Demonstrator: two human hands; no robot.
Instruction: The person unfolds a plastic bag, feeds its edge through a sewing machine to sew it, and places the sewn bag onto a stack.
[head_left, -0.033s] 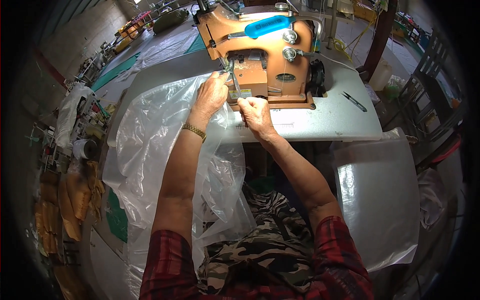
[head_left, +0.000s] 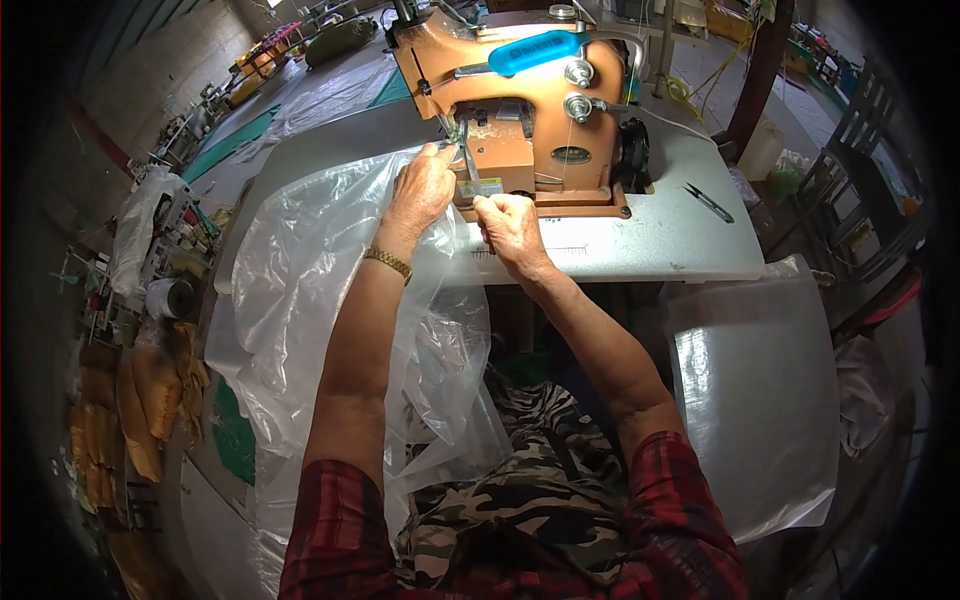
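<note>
An orange-brown sewing machine (head_left: pixel 505 150) stands on a pale table. At its needle area, my left hand (head_left: pixel 422 192) is closed, thumb and fingers drawn together beside the presser foot; what they pinch is hidden. Under that hand and forearm lies a clear plastic sheet (head_left: pixel 310 230), crumpled and hanging off the table's front edge toward my lap. My right hand (head_left: pixel 512 228) is closed around the lower end of a slim silvery tool (head_left: pixel 470 162). The tool's upper end reaches the needle area, close to my left fingertips; its exact kind does not show.
Thread snips (head_left: pixel 709 203) lie on the table (head_left: pixel 680 240) to the right. A blue-covered bar (head_left: pixel 535 53) crosses the machine's upper arm. More clear plastic (head_left: pixel 755 400) hangs at the right front. A dark chair (head_left: pixel 850 170) stands farther right, and brown bundles (head_left: pixel 150 400) are at the left.
</note>
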